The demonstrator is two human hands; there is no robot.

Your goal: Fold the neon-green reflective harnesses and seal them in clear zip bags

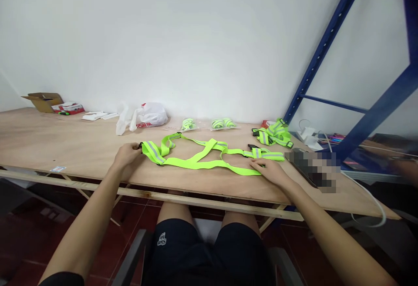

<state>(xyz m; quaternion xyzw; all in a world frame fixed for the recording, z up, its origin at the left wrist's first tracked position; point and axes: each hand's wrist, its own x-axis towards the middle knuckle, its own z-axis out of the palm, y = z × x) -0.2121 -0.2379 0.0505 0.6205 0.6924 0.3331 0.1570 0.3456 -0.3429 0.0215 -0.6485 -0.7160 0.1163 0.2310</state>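
Observation:
A neon-yellow reflective vest [202, 160] made of elastic straps with grey stripes lies spread across the wooden table. At its left end, my left hand [126, 154] is closed with the fingertips on a black buckle. My right hand [269, 170] pinches the strap at the right end, palm down, its fingers partly hiding that strap. Just beyond it rests a folded strap section [264, 154] with another black buckle. A second bundled reflective vest [274, 134] lies farther back on the right.
Bagged reflective straps [224, 123] and a white plastic bag [153, 115] sit along the wall. An open cardboard box [44, 102] stands far left beside a red-and-white box [68, 108]. A blurred-out dark object [307, 168], a white cable [365, 190] and a blue metal frame [323, 44] are right.

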